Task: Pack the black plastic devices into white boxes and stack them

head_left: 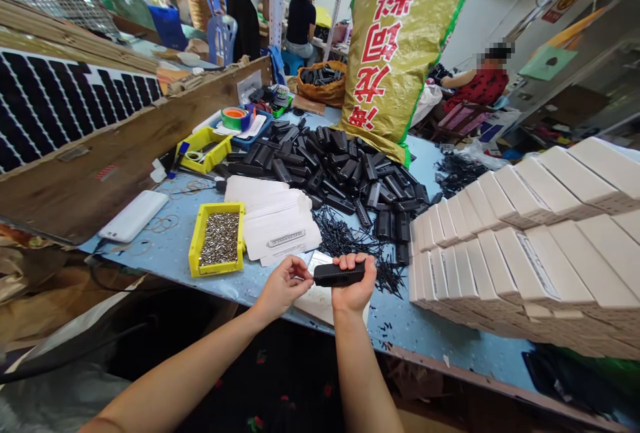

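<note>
My right hand [356,285] is wrapped round a small black oblong plastic part [339,274], held level just above the near edge of the blue table [165,253]. My left hand [286,282] is pinched at the left end of that same part, fingertips curled together. Under both hands lies a white flat box or sheet [316,300]. Behind them a large heap of the same black parts [345,173] covers the table's middle, with thin black ties [350,236] scattered in front of it.
A yellow tray of small metal screws [219,238] sits to the left, next to a stack of white paper sleeves [277,220]. Rows of white boxes [525,233] fill the right. A yellow printed sack [395,53] stands behind. Other people sit at the back.
</note>
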Motion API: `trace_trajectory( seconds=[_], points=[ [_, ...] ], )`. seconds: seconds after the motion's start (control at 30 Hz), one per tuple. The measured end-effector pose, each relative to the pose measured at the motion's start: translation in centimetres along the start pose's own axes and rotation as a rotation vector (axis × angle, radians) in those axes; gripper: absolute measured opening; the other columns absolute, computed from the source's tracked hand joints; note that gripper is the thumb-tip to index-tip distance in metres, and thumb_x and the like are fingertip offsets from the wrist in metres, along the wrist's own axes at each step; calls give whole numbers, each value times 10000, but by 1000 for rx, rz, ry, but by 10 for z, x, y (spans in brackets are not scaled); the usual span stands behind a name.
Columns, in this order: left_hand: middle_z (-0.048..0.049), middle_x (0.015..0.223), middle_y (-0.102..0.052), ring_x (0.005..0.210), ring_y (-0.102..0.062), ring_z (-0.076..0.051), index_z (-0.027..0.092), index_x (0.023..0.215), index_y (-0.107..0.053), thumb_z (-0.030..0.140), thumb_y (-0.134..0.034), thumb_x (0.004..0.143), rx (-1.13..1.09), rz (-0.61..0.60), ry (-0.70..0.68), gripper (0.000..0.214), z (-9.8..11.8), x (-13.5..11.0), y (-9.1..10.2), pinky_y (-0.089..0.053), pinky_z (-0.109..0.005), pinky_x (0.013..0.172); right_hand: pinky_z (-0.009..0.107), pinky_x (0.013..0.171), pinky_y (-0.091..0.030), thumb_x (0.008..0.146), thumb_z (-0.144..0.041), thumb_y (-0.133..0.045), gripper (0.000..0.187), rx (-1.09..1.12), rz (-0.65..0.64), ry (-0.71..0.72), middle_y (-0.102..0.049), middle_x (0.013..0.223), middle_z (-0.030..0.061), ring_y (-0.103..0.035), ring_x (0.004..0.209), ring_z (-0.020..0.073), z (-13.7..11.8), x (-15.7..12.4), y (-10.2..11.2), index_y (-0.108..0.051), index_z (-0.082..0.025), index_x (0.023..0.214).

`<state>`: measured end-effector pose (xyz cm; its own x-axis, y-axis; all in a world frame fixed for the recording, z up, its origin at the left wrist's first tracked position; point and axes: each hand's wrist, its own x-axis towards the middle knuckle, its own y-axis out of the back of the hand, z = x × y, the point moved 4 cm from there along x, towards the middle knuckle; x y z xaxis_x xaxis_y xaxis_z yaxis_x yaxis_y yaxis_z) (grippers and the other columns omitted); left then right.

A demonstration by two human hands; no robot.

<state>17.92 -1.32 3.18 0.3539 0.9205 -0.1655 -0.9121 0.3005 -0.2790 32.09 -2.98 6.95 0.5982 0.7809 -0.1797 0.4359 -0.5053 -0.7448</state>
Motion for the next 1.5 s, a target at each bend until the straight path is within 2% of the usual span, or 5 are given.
trace_trajectory(
  seconds=[0.4, 0.7, 0.97, 1.17, 1.5],
  points=[
    [15, 732, -604, 684, -605, -120, 192, 854, -501, 200, -683, 680, 214, -99, -77, 252, 12, 3, 0, -475, -223, 615, 264, 579, -445, 767, -497, -553, 349, -128, -36, 39, -364, 571, -86, -413, 499, 76, -2, 2, 2, -369, -210, 691],
    [8, 742, -622, 690, -604, -131, 193, 809, -548, 202, -661, 726, 344, -121, -171, 141, 20, -2, -1, -518, -265, 686, 228, 570, -460, 744, -452, -613, 341, 7, 58, -30, -390, 562, -98, -436, 491, 62, 7, 4, 15, -379, -208, 705],
    [-9, 761, -623, 765, -612, -152, 187, 778, -547, 297, -729, 711, 23, 134, -180, 223, -8, -14, -5, -523, -284, 728, 208, 534, -471, 683, -441, -669, 410, 88, 25, -84, -351, 534, -109, -419, 448, 46, 8, 12, 25, -330, -210, 664],
    [8, 723, -614, 738, -588, -140, 187, 814, -527, 290, -791, 639, -60, 58, -69, 333, -1, -12, -6, -481, -269, 715, 244, 576, -469, 765, -459, -571, 330, -12, 21, 10, -366, 579, -90, -434, 504, 68, -11, -2, 9, -364, -211, 698],
    [26, 695, -600, 695, -566, -115, 181, 776, -499, 288, -806, 626, -176, 55, -32, 358, 1, -14, -14, -461, -239, 686, 227, 572, -456, 755, -430, -577, 308, 124, 120, -41, -351, 577, -94, -421, 497, 62, -8, -7, 7, -370, -209, 704]
  ],
)
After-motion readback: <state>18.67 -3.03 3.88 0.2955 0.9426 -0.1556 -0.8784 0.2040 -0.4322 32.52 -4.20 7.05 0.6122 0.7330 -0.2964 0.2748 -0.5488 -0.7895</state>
